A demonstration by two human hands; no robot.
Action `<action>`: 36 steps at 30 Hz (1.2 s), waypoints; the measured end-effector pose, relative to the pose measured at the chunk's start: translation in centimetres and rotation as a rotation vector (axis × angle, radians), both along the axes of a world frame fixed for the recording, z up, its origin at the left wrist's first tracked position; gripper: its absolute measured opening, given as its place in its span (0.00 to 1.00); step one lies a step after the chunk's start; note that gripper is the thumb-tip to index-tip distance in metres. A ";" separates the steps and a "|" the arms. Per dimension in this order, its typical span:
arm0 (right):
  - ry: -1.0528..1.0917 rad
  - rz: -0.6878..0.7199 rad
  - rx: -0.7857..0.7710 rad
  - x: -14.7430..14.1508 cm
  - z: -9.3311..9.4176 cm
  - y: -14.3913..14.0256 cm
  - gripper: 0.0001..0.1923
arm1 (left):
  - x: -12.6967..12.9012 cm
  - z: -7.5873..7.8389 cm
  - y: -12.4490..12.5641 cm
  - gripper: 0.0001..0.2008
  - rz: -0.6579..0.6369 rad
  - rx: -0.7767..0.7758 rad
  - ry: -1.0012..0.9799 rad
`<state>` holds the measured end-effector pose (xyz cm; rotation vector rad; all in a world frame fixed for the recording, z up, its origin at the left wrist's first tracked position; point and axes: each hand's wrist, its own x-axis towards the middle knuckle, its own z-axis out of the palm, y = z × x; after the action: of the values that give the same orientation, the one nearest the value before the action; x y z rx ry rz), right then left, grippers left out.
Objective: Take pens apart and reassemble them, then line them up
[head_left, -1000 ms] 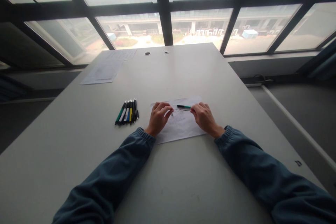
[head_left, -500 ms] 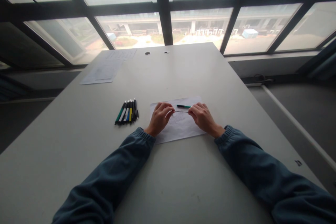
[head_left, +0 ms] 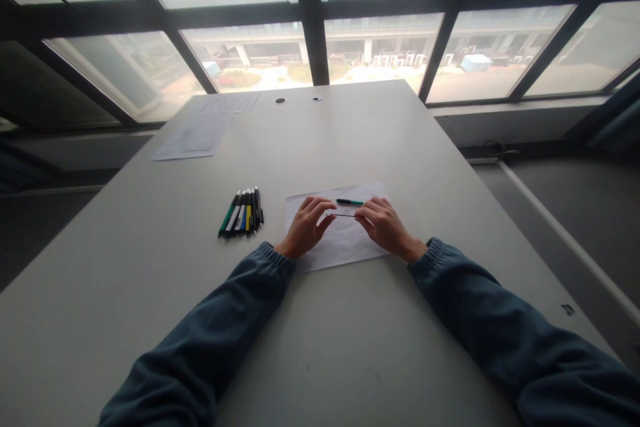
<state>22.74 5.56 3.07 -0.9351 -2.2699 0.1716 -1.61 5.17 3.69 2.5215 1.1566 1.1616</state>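
While both hands rest on the sheet of paper point(head_left: 345, 243) on the table point(head_left: 350, 347), the left hand point(head_left: 306, 227) and right hand point(head_left: 384, 225) pinch the two ends of a thin dark rod point(head_left: 343, 215) between their fingertips. A green pen point(head_left: 350, 202) lies just beyond it. A row of pens point(head_left: 242, 213) lies left.

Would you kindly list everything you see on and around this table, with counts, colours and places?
table: one, light grey, fills the view.
sheet of paper: one, white, under both hands.
green pen: one, green and black, on the sheet beyond the fingers.
thin rod: one, dark, between both hands' fingertips.
row of pens: about six, mixed colours, left of the sheet.
printed papers: white, far left corner.
windows: dark frames, behind the table.
left hand: pinching the rod.
right hand: pinching the rod.
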 end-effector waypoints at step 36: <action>0.074 -0.122 0.010 0.3 -0.2 0.4 0.11 | -0.4 -0.2 0.2 0.06 0.152 0.026 -0.057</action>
<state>23.01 5.93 2.82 -1.0422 -2.1374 0.1392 -2.03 5.40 3.45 2.4378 1.3471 1.2828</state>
